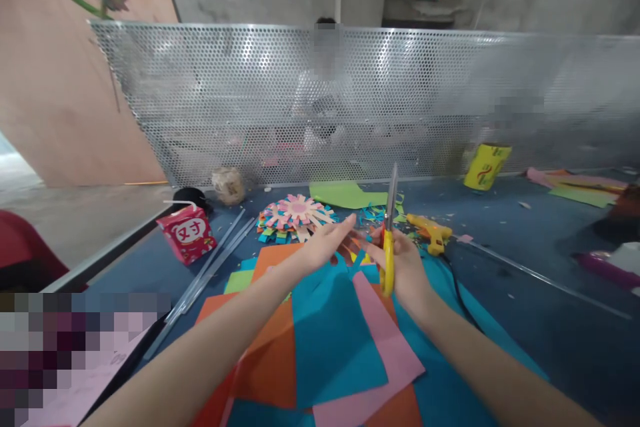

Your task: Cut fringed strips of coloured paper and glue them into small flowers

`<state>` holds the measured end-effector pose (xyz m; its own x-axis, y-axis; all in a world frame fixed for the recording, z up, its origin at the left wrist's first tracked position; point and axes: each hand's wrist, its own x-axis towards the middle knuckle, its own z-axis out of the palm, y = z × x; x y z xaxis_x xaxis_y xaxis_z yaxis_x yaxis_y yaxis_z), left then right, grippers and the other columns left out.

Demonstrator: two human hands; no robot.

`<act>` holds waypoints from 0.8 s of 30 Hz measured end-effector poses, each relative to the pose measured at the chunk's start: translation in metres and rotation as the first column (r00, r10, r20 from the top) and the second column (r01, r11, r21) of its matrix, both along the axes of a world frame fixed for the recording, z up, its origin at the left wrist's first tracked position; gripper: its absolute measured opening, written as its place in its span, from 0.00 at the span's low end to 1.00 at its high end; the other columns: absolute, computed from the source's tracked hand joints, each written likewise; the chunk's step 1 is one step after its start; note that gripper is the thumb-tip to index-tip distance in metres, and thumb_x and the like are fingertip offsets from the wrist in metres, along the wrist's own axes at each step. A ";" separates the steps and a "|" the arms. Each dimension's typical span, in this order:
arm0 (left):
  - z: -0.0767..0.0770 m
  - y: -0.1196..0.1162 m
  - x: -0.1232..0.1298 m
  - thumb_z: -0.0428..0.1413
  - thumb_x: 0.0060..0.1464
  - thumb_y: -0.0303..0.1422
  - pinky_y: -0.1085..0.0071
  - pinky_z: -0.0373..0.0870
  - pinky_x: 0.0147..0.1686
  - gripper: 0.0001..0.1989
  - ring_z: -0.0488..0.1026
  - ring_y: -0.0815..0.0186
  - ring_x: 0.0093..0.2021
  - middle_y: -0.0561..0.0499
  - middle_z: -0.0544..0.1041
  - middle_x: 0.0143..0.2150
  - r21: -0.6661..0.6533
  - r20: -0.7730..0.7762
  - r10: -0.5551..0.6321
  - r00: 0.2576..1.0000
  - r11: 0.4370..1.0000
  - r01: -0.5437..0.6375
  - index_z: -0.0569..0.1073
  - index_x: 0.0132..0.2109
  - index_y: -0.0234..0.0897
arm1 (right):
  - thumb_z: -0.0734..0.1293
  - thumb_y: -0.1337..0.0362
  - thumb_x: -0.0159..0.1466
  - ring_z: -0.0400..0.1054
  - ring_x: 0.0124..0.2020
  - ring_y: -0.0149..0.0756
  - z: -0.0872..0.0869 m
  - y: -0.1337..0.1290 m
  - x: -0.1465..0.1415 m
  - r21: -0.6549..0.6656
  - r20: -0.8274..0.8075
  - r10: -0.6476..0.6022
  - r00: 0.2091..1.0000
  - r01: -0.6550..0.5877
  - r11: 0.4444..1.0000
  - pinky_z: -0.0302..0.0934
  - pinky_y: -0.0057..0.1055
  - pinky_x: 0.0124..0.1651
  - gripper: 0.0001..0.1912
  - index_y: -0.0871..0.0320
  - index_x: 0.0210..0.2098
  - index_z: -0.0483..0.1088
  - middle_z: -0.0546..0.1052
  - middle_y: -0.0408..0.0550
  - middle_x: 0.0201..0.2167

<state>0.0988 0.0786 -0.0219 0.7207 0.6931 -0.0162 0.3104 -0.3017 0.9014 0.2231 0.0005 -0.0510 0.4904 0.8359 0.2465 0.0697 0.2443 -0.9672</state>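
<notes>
Fringed paper flowers stacked, blue paper unfringed

The right hand grips yellow-handled scissors, blades up; whether the left hand beside it pinches anything, I cannot tell. Below lies the blue paper, apparently remaining work; just beyond, the paper flowers look largely done.

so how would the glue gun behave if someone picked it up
The glue gun probably wouldn't roll, given its angular shape. The black cord trailing from it would likely drag along, and the long clear rod at its back may swing or snag.
</notes>
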 end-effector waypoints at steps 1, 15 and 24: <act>-0.001 -0.009 -0.006 0.40 0.61 0.50 0.75 0.65 0.20 0.28 0.73 0.68 0.26 0.48 0.75 0.29 -0.034 0.037 -0.018 0.999 0.999 0.019 0.73 0.41 0.31 | 0.64 0.59 0.66 0.66 0.25 0.27 -0.001 0.000 0.000 -0.012 0.000 0.016 1.000 -0.016 1.000 0.64 0.27 0.27 0.10 0.61 0.36 0.68 0.71 0.41 0.29; -0.014 -0.049 -0.047 0.58 0.50 0.32 0.77 0.68 0.22 0.06 0.78 0.68 0.26 0.48 0.80 0.28 -0.417 0.266 0.224 0.937 0.904 -0.098 0.70 0.32 0.34 | 0.69 0.61 0.62 0.58 0.19 0.23 0.000 -0.004 -0.010 -0.008 -0.053 0.201 0.978 -0.202 0.979 0.55 0.22 0.21 0.13 0.60 0.27 0.62 0.65 0.35 0.22; -0.006 -0.051 -0.052 0.58 0.51 0.29 0.78 0.67 0.23 0.07 0.78 0.68 0.29 0.48 0.81 0.31 -0.445 0.394 0.372 0.841 0.877 -0.180 0.65 0.33 0.35 | 0.74 0.54 0.48 0.59 0.20 0.29 0.002 -0.008 -0.011 -0.005 0.037 0.147 0.988 -0.147 0.989 0.55 0.30 0.23 0.16 0.53 0.28 0.65 0.67 0.38 0.24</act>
<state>0.0468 0.0274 -0.0282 0.4894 0.8712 -0.0375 -0.1451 0.1238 0.9816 0.2122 -0.0075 -0.0493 0.3524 0.8990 0.2600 0.0689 0.2522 -0.9652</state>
